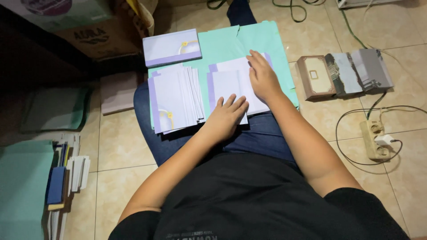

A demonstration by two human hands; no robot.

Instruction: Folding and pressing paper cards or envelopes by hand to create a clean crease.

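Both hands lie flat on the white-and-lilac card (231, 84) on the lap — left hand (227, 118) fingers together, right hand (262, 78) fingers slightly spread; seemingly mid-fold; next, a firm crease — beside the fanned stack (175, 98).

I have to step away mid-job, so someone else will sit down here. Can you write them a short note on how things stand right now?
Left hand: flat, palm down on the near edge of the open white card on the lap. Holds nothing.
Right hand: flat on the same card's right half, pressing it.
Fanned stack of white and lilac cards: left of the open card, on the green folder.
Lilac box: closed, beyond the stack.
Done: many cards stacked.
Left: likely this card; how many remain cannot be told.
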